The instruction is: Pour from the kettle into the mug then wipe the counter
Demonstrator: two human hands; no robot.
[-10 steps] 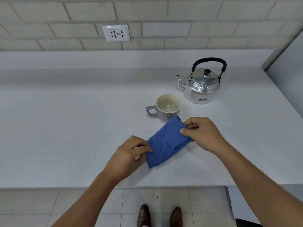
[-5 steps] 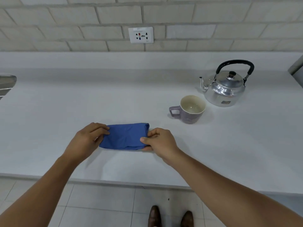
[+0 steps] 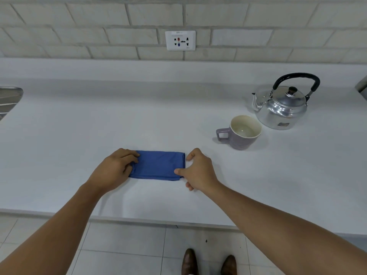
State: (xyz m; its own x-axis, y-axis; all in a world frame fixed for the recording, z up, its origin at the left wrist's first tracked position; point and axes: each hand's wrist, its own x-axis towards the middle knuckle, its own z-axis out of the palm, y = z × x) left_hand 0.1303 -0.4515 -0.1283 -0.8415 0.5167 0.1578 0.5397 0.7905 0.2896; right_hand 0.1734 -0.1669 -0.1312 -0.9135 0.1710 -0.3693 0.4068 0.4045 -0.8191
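Note:
A folded blue cloth (image 3: 158, 164) lies flat on the white counter (image 3: 99, 126), near its front edge. My left hand (image 3: 114, 169) rests on the cloth's left end with the fingers curled over it. My right hand (image 3: 198, 169) holds the right end, thumb at the near corner and forefinger at the far corner. A lilac mug (image 3: 243, 133) with a cream inside stands to the right, its handle pointing left. Just behind the mug stands the shiny metal kettle (image 3: 282, 108), black handle up, spout pointing left. Both are apart from my hands.
A brick wall with a white socket (image 3: 180, 40) runs along the back. A metal sink edge (image 3: 9, 100) shows at the far left. A grey side panel (image 3: 362, 86) closes the counter at the far right. Tiled floor and my shoes (image 3: 209, 262) lie below the front edge.
Both hands have carried the cloth left, away from the mug, and turned it from slanted to level. It now lies flat on the counter with my right fingers spread at its edge.

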